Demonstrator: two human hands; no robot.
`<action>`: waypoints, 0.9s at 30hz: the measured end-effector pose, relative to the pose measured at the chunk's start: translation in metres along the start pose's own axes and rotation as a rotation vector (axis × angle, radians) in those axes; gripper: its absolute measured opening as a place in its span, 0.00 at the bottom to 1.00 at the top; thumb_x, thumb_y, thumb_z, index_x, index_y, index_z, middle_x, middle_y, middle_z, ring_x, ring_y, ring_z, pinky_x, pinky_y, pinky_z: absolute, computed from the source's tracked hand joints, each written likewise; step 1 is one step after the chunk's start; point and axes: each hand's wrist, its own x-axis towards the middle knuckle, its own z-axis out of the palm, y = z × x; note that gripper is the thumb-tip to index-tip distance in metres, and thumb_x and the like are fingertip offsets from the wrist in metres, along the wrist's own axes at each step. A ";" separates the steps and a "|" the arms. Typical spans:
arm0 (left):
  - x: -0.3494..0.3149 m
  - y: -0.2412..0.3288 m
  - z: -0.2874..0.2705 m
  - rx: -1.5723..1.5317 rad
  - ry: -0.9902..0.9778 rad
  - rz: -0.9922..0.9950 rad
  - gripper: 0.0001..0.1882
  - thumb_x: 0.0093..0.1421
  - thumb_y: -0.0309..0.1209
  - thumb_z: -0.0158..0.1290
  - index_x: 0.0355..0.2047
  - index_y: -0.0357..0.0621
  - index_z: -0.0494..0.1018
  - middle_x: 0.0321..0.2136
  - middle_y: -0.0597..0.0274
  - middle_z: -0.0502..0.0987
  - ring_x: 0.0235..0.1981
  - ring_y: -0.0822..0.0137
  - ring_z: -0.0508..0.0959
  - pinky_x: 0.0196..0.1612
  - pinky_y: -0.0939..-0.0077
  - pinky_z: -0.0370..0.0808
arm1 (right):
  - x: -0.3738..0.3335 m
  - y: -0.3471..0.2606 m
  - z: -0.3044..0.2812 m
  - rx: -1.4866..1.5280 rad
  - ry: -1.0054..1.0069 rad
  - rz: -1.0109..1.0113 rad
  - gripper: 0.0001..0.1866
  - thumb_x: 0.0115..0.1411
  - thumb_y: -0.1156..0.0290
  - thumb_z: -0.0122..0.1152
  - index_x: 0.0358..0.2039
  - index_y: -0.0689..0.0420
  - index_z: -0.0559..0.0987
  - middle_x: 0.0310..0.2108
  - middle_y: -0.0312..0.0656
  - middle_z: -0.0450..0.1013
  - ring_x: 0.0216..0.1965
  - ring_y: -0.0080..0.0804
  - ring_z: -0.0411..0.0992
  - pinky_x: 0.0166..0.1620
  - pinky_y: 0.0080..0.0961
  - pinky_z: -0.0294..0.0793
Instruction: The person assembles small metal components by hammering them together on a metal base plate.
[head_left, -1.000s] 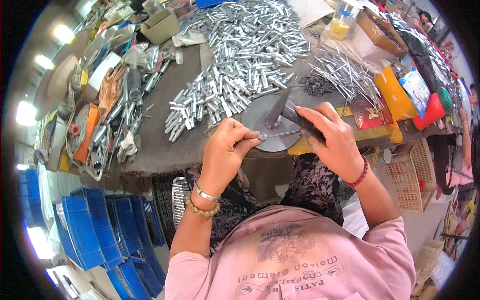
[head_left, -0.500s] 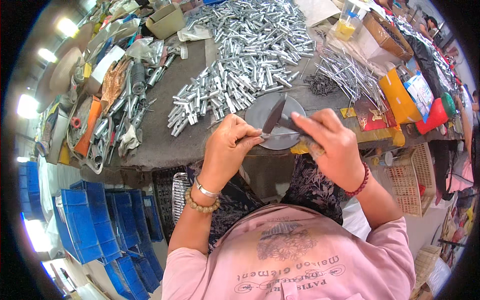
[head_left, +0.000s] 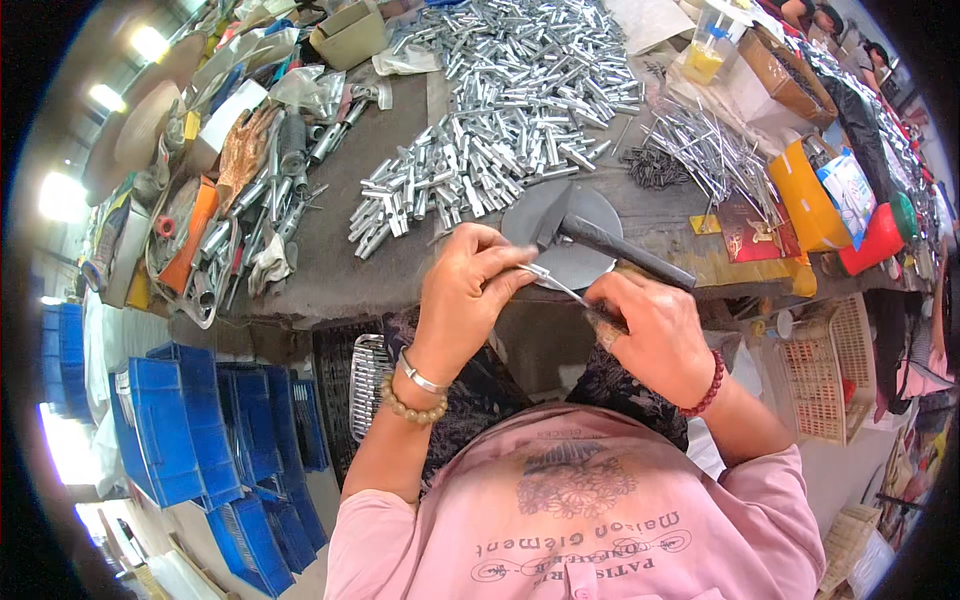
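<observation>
My left hand (head_left: 468, 285) pinches a small silver metal tube (head_left: 538, 270) between thumb and fingertips, above the near edge of the bench. My right hand (head_left: 648, 318) is closed on a thin metal rod (head_left: 572, 293), whose far end meets the tube; whether it sits inside cannot be made out. Just beyond the hands, a hammer (head_left: 625, 248) rests on a round grey metal disc (head_left: 598, 208). Its dark head lies over the disc and its handle slants toward me, above my right hand. Part of the rod is hidden in my right fingers.
A big heap of silver metal tubes (head_left: 510, 130) covers the bench's middle. Thin rods (head_left: 715, 150) and small dark parts (head_left: 655, 167) lie to the right, near a yellow pouch (head_left: 808, 200). Tools and gloves (head_left: 240, 155) crowd the left. Blue crates (head_left: 180, 425) stand below.
My right hand has let go of the hammer, which now lies on the disc, and has drawn nearer to me, gripping the rod. My left hand keeps its pinch on the tube.
</observation>
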 end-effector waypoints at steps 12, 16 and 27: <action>-0.043 0.039 0.027 -0.721 0.093 -0.631 0.37 0.75 0.27 0.54 0.79 0.45 0.49 0.37 0.58 0.83 0.21 0.79 0.76 0.20 0.87 0.70 | -0.014 -0.009 0.019 1.114 -0.467 0.532 0.19 0.67 0.77 0.61 0.58 0.64 0.80 0.30 0.31 0.75 0.29 0.14 0.73 0.32 0.17 0.76; -0.050 0.034 0.025 -0.804 0.158 -0.656 0.38 0.73 0.27 0.57 0.77 0.44 0.51 0.37 0.58 0.83 0.20 0.80 0.74 0.20 0.87 0.69 | -0.013 -0.019 0.028 1.038 -0.474 0.497 0.22 0.62 0.79 0.66 0.58 0.63 0.80 0.29 0.35 0.76 0.29 0.17 0.73 0.32 0.22 0.75; -0.117 -0.023 -0.069 -0.531 0.699 -0.709 0.30 0.66 0.23 0.60 0.66 0.41 0.62 0.36 0.60 0.81 0.22 0.82 0.67 0.22 0.88 0.61 | 0.008 0.014 0.021 0.973 -0.172 0.344 0.25 0.68 0.87 0.56 0.64 0.59 0.79 0.38 0.34 0.79 0.31 0.15 0.75 0.34 0.13 0.74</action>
